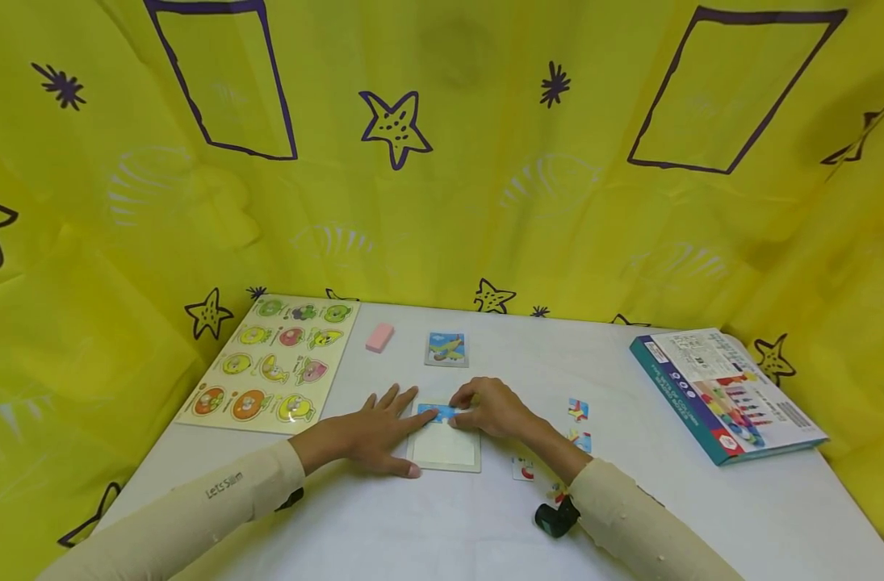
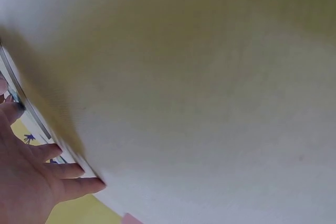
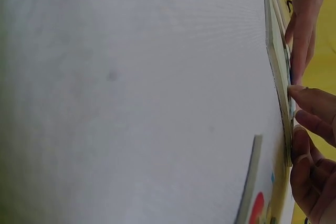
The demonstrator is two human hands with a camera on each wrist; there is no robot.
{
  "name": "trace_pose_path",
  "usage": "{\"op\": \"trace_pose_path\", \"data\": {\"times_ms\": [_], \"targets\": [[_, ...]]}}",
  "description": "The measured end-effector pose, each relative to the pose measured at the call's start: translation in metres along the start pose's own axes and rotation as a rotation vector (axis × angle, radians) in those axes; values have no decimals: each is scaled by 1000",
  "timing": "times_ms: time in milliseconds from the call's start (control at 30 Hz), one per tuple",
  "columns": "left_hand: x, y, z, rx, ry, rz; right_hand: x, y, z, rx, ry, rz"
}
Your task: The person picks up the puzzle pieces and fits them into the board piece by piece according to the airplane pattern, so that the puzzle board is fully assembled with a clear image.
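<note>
Beige on the left sleeve (image 1: 187, 510), and there's dark lettering (image 1: 224, 485), apparently "Let'sSlim"! Beige again on the right sleeve (image 1: 638, 516), a rounded black device (image 1: 555, 519) beside it, a black sliver (image 1: 291, 499) by the left one.

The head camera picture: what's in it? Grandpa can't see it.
A person's spread left hand and curled right hand touch blue pieces in a small tray on a white table. Loose pieces lie to the right; a plane puzzle and pink block sit beyond, between a fruit board and a box. A yellow curtain hangs behind.
</note>
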State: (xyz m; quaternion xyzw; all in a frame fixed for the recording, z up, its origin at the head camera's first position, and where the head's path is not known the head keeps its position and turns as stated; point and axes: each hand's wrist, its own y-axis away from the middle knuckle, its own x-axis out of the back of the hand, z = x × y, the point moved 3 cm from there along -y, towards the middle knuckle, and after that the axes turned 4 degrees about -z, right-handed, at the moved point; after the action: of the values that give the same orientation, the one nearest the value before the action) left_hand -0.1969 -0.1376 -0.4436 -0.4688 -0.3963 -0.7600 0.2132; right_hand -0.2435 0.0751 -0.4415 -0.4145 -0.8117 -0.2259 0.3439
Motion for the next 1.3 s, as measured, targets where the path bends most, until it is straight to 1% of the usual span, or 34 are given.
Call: {"op": "trace_pose_path", "data": {"times_ms": [133,400,700,867,1100,1300], "targets": [[2,2,2,8,6,-6,0,0,-1,-9,4,-2],[2,3,2,13,31,-4,0,0,-2,1,6,-11],[2,4,2,22,30,-16,-1,-2,-2,-14,26,-11],[2,2,3,20,23,-20,0,-1,-1,-28,33,-4],[2,1,4,40,9,-30,1,-1,-1,-1,28,-5],[3,2,5,47,8,-32,2,0,-1,-7,26,-5]]}}
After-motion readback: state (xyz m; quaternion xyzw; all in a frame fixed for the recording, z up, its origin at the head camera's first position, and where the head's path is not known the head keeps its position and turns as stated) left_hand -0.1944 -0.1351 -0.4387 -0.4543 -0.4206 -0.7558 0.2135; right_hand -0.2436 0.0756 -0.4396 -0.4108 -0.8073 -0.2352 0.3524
